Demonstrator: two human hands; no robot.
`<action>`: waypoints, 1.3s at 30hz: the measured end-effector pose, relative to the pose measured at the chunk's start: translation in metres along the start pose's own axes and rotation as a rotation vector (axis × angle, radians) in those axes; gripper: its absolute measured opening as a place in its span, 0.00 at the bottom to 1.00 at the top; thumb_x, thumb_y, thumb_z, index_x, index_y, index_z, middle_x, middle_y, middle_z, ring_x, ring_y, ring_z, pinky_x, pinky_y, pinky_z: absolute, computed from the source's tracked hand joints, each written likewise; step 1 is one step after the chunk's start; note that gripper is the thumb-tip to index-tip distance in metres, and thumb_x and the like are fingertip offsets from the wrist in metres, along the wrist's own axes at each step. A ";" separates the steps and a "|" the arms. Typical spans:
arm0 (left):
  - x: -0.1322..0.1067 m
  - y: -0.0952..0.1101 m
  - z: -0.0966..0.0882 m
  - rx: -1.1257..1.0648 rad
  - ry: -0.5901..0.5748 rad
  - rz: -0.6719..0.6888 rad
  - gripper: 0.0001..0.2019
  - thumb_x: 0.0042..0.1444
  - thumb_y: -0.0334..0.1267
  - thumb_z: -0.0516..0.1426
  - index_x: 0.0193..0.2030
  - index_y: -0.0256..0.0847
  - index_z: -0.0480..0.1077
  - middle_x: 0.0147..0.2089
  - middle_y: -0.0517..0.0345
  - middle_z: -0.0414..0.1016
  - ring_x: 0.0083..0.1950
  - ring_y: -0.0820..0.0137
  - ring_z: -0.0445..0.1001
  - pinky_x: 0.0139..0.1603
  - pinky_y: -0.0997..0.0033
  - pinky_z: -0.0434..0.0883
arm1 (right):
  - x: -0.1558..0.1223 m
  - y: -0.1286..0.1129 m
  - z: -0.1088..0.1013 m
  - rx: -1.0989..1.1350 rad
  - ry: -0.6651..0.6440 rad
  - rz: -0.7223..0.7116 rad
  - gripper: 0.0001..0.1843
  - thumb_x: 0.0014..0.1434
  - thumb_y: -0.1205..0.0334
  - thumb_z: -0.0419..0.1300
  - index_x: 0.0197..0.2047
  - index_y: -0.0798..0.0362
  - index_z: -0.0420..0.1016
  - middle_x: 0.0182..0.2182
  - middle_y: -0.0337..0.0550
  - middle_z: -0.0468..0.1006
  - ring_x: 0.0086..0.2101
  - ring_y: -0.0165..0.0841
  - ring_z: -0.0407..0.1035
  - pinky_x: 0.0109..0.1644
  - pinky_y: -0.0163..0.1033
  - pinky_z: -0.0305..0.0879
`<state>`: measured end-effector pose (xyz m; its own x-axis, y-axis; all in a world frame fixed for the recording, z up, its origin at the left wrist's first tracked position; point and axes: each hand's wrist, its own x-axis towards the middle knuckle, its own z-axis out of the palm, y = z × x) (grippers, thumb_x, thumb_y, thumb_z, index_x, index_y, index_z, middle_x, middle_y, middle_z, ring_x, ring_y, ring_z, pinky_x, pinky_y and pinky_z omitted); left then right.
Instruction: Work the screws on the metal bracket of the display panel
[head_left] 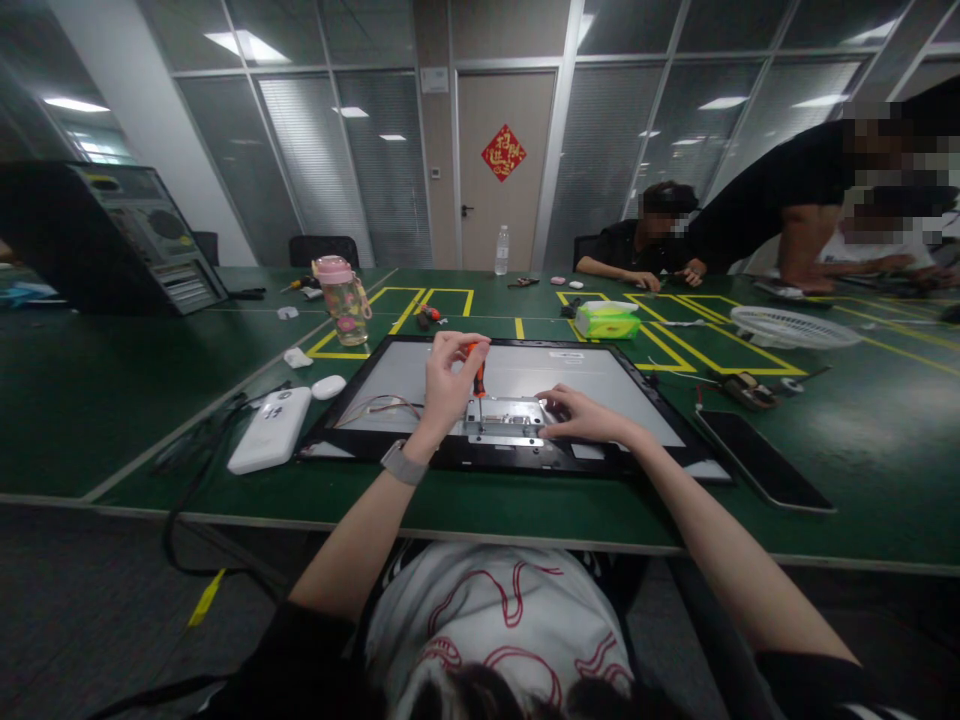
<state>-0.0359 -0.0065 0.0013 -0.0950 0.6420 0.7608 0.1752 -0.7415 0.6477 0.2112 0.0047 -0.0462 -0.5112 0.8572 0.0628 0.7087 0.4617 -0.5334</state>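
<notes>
A flat display panel (375, 385) with a black frame lies face down or flat on the green table in front of me. On its near middle part sits a silver metal bracket (504, 412). My left hand (453, 378) is closed around the top of an orange and black screwdriver (480, 378), which stands upright with its tip at the bracket's left side. My right hand (574, 413) rests at the bracket's right end, thumb and fingers touching its edge and gripping it. Thin wires (394, 402) run across the panel left of the bracket.
Left of the panel lie a white power bank (271, 432) and a small white case (328, 387); a pink-lidded bottle (343, 300) stands behind. A dark phone-like slab (761, 458) lies right. Beyond are a green tissue pack (607, 321), a white fan grille (795, 327) and co-workers.
</notes>
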 end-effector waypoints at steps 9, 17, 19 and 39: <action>0.000 -0.001 0.000 -0.047 -0.020 -0.025 0.10 0.60 0.42 0.55 0.39 0.41 0.75 0.38 0.55 0.73 0.38 0.71 0.71 0.40 0.71 0.69 | -0.001 -0.001 -0.001 0.007 0.000 0.000 0.37 0.48 0.41 0.64 0.57 0.52 0.68 0.44 0.48 0.67 0.43 0.40 0.68 0.50 0.44 0.66; -0.001 0.000 -0.001 -0.067 -0.048 -0.057 0.12 0.63 0.41 0.51 0.40 0.41 0.74 0.33 0.56 0.72 0.36 0.72 0.71 0.40 0.71 0.69 | -0.001 -0.002 -0.001 0.006 -0.008 0.003 0.38 0.48 0.41 0.63 0.58 0.53 0.67 0.45 0.49 0.67 0.44 0.41 0.68 0.51 0.45 0.65; -0.001 0.000 0.000 -0.050 -0.038 -0.040 0.09 0.59 0.42 0.56 0.37 0.41 0.74 0.37 0.55 0.72 0.36 0.72 0.71 0.38 0.72 0.69 | -0.001 -0.002 -0.001 0.003 -0.008 0.007 0.38 0.48 0.41 0.63 0.58 0.54 0.67 0.45 0.49 0.67 0.44 0.41 0.68 0.50 0.44 0.66; -0.001 -0.001 0.000 -0.068 -0.032 -0.046 0.12 0.63 0.43 0.51 0.40 0.40 0.73 0.36 0.55 0.73 0.38 0.71 0.72 0.39 0.70 0.69 | 0.000 0.002 0.001 0.013 0.000 -0.001 0.37 0.48 0.41 0.64 0.57 0.50 0.68 0.45 0.47 0.67 0.45 0.41 0.67 0.52 0.45 0.65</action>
<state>-0.0356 -0.0062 -0.0004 -0.0701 0.6805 0.7294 0.1039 -0.7222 0.6838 0.2124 0.0058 -0.0484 -0.5116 0.8569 0.0631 0.7022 0.4594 -0.5439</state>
